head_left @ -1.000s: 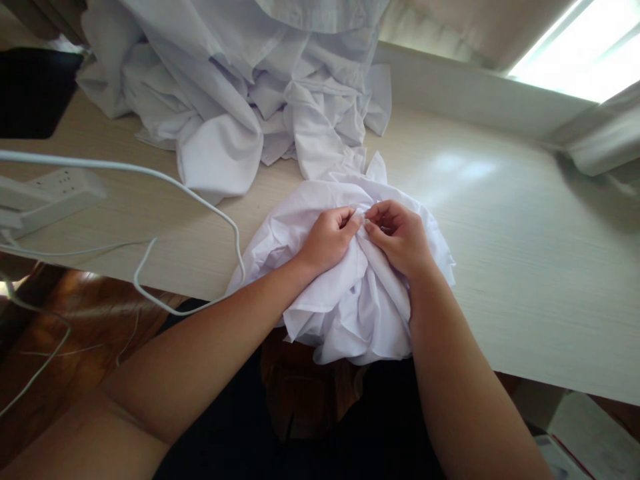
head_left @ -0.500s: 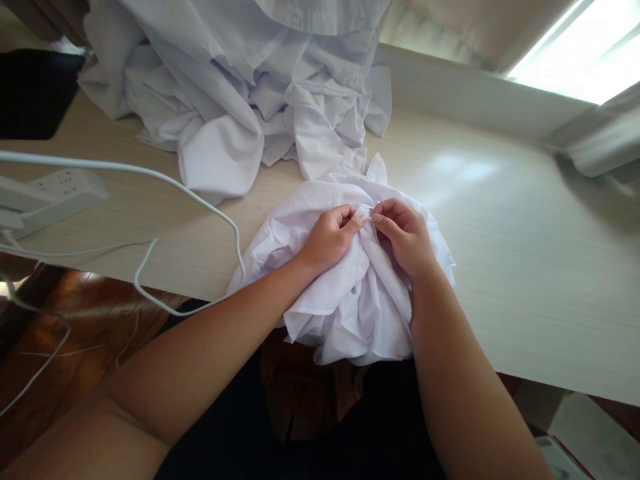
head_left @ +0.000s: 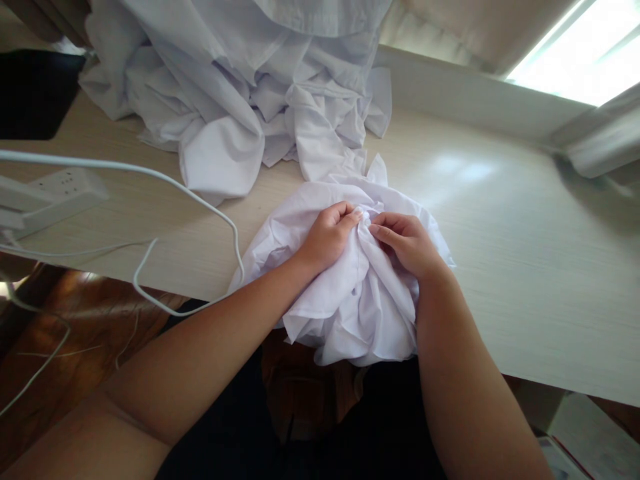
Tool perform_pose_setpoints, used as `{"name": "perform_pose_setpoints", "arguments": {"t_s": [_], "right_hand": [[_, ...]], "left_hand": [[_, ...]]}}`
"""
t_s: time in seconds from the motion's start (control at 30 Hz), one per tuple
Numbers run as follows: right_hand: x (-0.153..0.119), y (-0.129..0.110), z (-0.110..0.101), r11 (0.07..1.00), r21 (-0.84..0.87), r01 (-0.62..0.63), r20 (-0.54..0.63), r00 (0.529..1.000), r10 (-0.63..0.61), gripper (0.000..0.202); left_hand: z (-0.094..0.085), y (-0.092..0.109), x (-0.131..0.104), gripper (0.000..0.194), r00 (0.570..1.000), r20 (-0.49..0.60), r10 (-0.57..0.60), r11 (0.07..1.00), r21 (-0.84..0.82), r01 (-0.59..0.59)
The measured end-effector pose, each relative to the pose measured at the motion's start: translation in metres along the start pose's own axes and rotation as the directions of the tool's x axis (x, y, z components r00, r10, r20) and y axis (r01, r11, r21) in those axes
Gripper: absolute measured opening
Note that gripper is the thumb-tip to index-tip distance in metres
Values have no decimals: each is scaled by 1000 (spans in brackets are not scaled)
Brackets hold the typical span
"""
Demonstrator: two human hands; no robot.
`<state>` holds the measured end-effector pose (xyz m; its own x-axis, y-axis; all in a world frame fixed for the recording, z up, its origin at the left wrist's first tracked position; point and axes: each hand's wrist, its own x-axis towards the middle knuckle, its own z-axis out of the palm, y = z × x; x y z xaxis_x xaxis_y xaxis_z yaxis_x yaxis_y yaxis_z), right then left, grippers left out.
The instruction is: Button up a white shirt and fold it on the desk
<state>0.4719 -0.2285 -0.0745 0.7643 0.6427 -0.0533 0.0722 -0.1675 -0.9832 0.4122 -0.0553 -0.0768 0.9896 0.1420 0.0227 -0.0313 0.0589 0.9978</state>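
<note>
1. White cloth (head_left: 325,293): lies bunched at the near edge of the desk (head_left: 530,267), in front of you, lower folds overhanging that edge.
2. Left hand (head_left: 330,237): your thumb and fingers pinch a gathered fold of the cloth.
3. Right hand (head_left: 407,243): your fingers meet the cloth just beside the left; you cannot tell whether they grip it.
4. Surroundings: a white fabric pile (head_left: 225,80) lies beyond; a white cable (head_left: 110,165) loops at your left.

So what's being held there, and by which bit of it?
White cloth: the left grip and right grip pinch it close together, at a bunched-up spot on top. What part of the cloth that is, I can't tell.
</note>
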Motion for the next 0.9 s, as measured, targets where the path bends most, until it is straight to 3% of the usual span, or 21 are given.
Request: {"name": "perform_pose_setpoints", "arguments": {"t_s": [0.33,0.53,0.63,0.77,0.87,0.9], "right_hand": [[0,-1,0,1000,-13,20,-47,999,-20,23],[-1,-5,2,992,-81,100,-114,987,-109,21],[0,-5,2,992,-81,97,-118,987,-107,20],[1,-4,-2,990,-61,129,-227,964,-140,17],[3,-3,-6,985,-88,149,-313,934,-170,15],[4,-3,-6,984,-100,146,-329,929,-171,15]], "left_hand": [[-3,0,2,26,998,-55,-7,999,34,8],[-5,4,0,26,992,-114,60,990,136,-45],[-6,10,-4,27,992,-86,92,972,223,-71],[-19,33,-9,25,976,-26,217,863,472,-179],[-43,52,-11,12,939,-156,307,706,699,-115],[-53,56,-12,17,930,-193,313,638,768,-55]]}}
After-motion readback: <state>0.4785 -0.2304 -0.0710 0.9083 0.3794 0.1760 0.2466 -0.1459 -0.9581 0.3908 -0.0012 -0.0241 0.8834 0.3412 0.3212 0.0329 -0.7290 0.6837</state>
